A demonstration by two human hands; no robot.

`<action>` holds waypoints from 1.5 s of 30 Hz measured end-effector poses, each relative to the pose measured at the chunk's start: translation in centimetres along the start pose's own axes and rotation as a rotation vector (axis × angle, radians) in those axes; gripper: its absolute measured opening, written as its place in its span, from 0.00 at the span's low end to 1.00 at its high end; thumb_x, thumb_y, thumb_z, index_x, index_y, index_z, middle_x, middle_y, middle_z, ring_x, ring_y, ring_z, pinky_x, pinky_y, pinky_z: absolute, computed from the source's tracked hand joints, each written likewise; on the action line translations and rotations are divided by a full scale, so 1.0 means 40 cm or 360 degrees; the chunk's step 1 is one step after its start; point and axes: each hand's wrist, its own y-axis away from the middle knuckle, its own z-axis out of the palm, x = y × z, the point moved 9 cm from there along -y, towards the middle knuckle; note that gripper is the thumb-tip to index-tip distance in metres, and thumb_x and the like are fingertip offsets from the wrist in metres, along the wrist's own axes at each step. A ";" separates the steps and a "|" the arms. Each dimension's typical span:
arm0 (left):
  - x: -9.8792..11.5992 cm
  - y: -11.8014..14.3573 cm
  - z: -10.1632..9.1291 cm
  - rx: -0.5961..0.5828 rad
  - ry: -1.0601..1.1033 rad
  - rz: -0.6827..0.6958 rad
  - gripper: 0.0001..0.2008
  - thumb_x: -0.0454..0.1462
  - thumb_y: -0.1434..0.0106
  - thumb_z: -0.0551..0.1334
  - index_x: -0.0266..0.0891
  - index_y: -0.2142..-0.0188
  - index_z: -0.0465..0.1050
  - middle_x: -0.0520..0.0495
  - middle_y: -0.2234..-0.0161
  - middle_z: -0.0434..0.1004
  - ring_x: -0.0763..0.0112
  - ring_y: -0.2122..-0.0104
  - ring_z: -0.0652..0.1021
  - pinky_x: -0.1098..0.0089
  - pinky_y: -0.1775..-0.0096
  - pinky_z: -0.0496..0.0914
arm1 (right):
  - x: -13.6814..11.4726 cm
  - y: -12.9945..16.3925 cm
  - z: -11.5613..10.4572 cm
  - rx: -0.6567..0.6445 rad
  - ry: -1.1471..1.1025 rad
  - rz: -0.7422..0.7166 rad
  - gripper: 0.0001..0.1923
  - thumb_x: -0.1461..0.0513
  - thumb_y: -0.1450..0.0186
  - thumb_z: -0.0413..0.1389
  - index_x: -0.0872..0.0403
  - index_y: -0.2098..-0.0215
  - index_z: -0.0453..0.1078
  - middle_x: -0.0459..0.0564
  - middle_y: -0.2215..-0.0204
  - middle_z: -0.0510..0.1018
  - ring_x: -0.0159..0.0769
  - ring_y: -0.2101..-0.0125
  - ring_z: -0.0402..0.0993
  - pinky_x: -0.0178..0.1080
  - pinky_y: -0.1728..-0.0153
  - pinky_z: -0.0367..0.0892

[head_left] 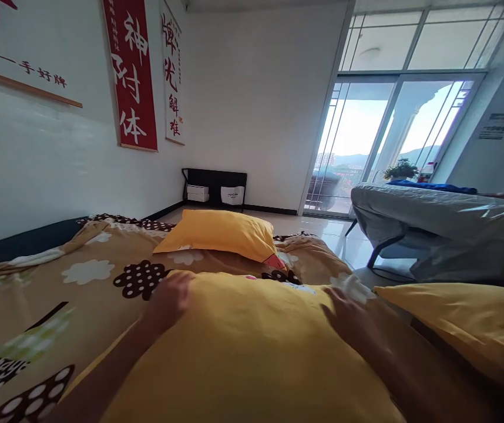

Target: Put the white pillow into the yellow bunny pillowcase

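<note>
Both hands, left hand [170, 299] and right hand [351, 320], lie flat and unclenched on the near yellow pillow [243, 346]; best to press evenly toward its far corners.

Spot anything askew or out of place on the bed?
Nothing damaged or spilled. Oddities: the far yellow pillow lies skewed across the patterned quilt, and the quilt is rumpled. Left hand and right hand rest on the near yellow pillow.
</note>
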 end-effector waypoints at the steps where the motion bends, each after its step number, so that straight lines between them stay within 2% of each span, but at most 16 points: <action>1: 0.082 -0.074 0.005 -0.0092 -0.0002 0.0106 0.23 0.31 0.39 0.48 0.34 0.46 0.70 0.40 0.45 0.71 0.61 0.45 0.70 0.62 0.43 0.60 | -0.069 -0.025 0.008 -0.0052 -0.0077 -0.0049 0.24 0.54 0.33 0.46 0.54 0.43 0.65 0.56 0.41 0.65 0.38 0.41 0.62 0.44 0.38 0.58; 2: 0.145 -0.138 0.013 -0.0121 0.0011 0.0152 0.23 0.30 0.39 0.49 0.35 0.46 0.70 0.40 0.43 0.69 0.61 0.43 0.68 0.62 0.42 0.59 | -0.149 -0.052 0.022 -0.0105 -0.0174 -0.0139 0.24 0.55 0.33 0.44 0.53 0.42 0.65 0.54 0.40 0.63 0.39 0.39 0.60 0.45 0.37 0.56; 4: 0.225 -0.226 0.069 -0.0179 0.0029 0.0168 0.24 0.30 0.38 0.47 0.34 0.46 0.70 0.41 0.41 0.67 0.63 0.38 0.63 0.62 0.39 0.56 | -0.288 -0.101 0.065 -0.0133 -0.0295 -0.0235 0.25 0.55 0.32 0.40 0.53 0.39 0.62 0.52 0.37 0.60 0.39 0.37 0.56 0.47 0.35 0.52; 7: 0.239 -0.237 0.238 -0.0360 0.0043 0.0049 0.23 0.33 0.34 0.44 0.31 0.45 0.70 0.37 0.43 0.69 0.60 0.39 0.65 0.60 0.40 0.58 | -0.402 -0.111 0.217 -0.0304 -0.0344 -0.0244 0.27 0.57 0.31 0.38 0.56 0.39 0.61 0.54 0.37 0.60 0.39 0.36 0.57 0.48 0.36 0.54; 9: 0.212 -0.193 0.357 -0.0491 0.0044 -0.0047 0.25 0.37 0.32 0.46 0.30 0.42 0.67 0.36 0.41 0.67 0.57 0.41 0.67 0.57 0.39 0.59 | -0.426 -0.080 0.330 -0.0445 -0.0382 -0.0281 0.26 0.58 0.31 0.38 0.55 0.39 0.62 0.52 0.38 0.62 0.36 0.37 0.58 0.46 0.35 0.54; 11: 0.184 -0.156 0.433 -0.0518 0.0035 -0.0112 0.27 0.39 0.31 0.44 0.29 0.36 0.60 0.37 0.36 0.59 0.59 0.37 0.61 0.57 0.36 0.53 | -0.420 -0.051 0.405 -0.0519 -0.0418 -0.0296 0.26 0.58 0.31 0.37 0.53 0.38 0.62 0.50 0.38 0.62 0.35 0.37 0.58 0.47 0.34 0.52; 13: 0.160 -0.148 0.470 -0.0538 0.0034 -0.0138 0.28 0.41 0.30 0.43 0.32 0.36 0.59 0.39 0.35 0.57 0.61 0.35 0.58 0.57 0.35 0.49 | -0.404 -0.043 0.435 -0.0546 -0.0445 -0.0293 0.27 0.56 0.30 0.36 0.52 0.38 0.61 0.49 0.38 0.61 0.36 0.36 0.57 0.48 0.34 0.51; 15: 0.129 -0.166 0.480 -0.0586 0.0031 -0.0178 0.27 0.46 0.30 0.44 0.36 0.39 0.64 0.40 0.38 0.63 0.60 0.37 0.61 0.54 0.36 0.48 | -0.385 -0.053 0.436 -0.0574 -0.0456 -0.0291 0.27 0.53 0.30 0.35 0.51 0.39 0.62 0.48 0.38 0.62 0.37 0.36 0.57 0.48 0.35 0.52; 20: -0.026 -0.197 0.467 -0.0671 -0.0012 -0.0384 0.27 0.49 0.31 0.43 0.40 0.43 0.68 0.38 0.40 0.65 0.54 0.39 0.64 0.43 0.40 0.52 | -0.290 -0.085 0.413 -0.0622 -0.0364 -0.0214 0.30 0.50 0.30 0.33 0.51 0.41 0.65 0.48 0.38 0.63 0.39 0.35 0.56 0.51 0.34 0.50; 23: -0.147 -0.167 0.466 -0.0706 -0.0031 -0.0477 0.27 0.47 0.30 0.43 0.40 0.38 0.63 0.38 0.36 0.59 0.53 0.37 0.60 0.43 0.41 0.55 | -0.197 -0.093 0.415 -0.0668 -0.0280 -0.0138 0.29 0.51 0.30 0.33 0.51 0.41 0.65 0.49 0.37 0.61 0.40 0.34 0.54 0.51 0.33 0.49; 25: -0.218 -0.138 0.467 -0.0719 -0.0044 -0.0546 0.28 0.46 0.30 0.42 0.40 0.34 0.57 0.41 0.33 0.52 0.53 0.34 0.55 0.43 0.39 0.52 | -0.129 -0.098 0.426 -0.0732 -0.0247 -0.0077 0.31 0.50 0.31 0.33 0.50 0.38 0.62 0.48 0.36 0.58 0.39 0.33 0.51 0.52 0.33 0.47; 28: -0.288 -0.107 0.471 -0.0715 -0.0050 -0.0637 0.29 0.46 0.29 0.40 0.42 0.32 0.51 0.45 0.31 0.44 0.57 0.32 0.49 0.43 0.38 0.47 | -0.023 -0.104 0.450 -0.0841 -0.0216 0.0019 0.33 0.48 0.32 0.33 0.50 0.35 0.57 0.47 0.35 0.54 0.40 0.32 0.48 0.54 0.32 0.44; 33: -0.323 -0.112 0.494 -0.0698 0.0015 -0.0645 0.29 0.45 0.29 0.39 0.42 0.32 0.50 0.48 0.31 0.42 0.64 0.32 0.46 0.45 0.37 0.46 | 0.132 -0.110 0.484 -0.0816 -0.0190 0.0046 0.34 0.50 0.32 0.29 0.49 0.33 0.54 0.41 0.33 0.51 0.34 0.31 0.42 0.49 0.29 0.39; 38: -0.352 -0.126 0.508 -0.0583 0.0099 -0.0653 0.28 0.45 0.29 0.41 0.41 0.34 0.55 0.45 0.32 0.47 0.62 0.32 0.49 0.46 0.37 0.47 | 0.280 -0.116 0.525 -0.0688 -0.0203 0.0210 0.35 0.47 0.32 0.28 0.49 0.33 0.54 0.41 0.34 0.52 0.36 0.31 0.43 0.52 0.30 0.40; 42: -0.359 -0.125 0.475 -0.0350 0.0134 -0.0708 0.27 0.43 0.30 0.42 0.38 0.34 0.56 0.42 0.33 0.51 0.63 0.33 0.54 0.54 0.37 0.54 | 0.364 -0.127 0.567 -0.0604 -0.0181 0.0161 0.34 0.53 0.33 0.30 0.56 0.35 0.59 0.47 0.35 0.55 0.36 0.32 0.45 0.48 0.30 0.45; 45: -0.360 -0.114 0.423 -0.0078 0.0126 -0.0782 0.28 0.40 0.30 0.42 0.30 0.36 0.57 0.38 0.34 0.54 0.63 0.35 0.59 0.62 0.38 0.55 | 0.413 -0.139 0.582 -0.0450 -0.0135 0.0176 0.34 0.53 0.34 0.32 0.55 0.37 0.61 0.48 0.36 0.58 0.37 0.33 0.51 0.47 0.32 0.52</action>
